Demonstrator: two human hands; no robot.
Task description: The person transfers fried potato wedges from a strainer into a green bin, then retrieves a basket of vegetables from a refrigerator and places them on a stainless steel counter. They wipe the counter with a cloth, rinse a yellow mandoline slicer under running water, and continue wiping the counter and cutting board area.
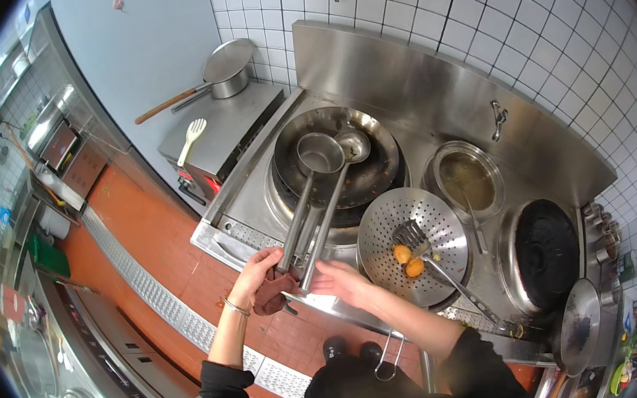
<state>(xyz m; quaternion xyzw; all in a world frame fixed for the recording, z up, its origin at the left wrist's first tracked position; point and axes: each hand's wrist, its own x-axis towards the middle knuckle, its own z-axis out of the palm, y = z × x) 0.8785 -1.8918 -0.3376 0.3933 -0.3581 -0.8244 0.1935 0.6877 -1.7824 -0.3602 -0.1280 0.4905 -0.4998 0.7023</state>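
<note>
My left hand grips a brown cloth, its thumb against the handle end of a deep metal ladle. That ladle and a rounder one, a shallow ladle, rest in a dark wok on the stove. How far my left fingers wrap the handle is hidden by the cloth. My right hand is open, fingers apart, beside the long handle of the shallow ladle; whether it touches is hard to tell.
A perforated strainer holds a slotted spatula and orange pieces of food. Behind it stands a pot of liquid. To the right sit a blackened wok and another pan. A steel cabinet bears a saucepan.
</note>
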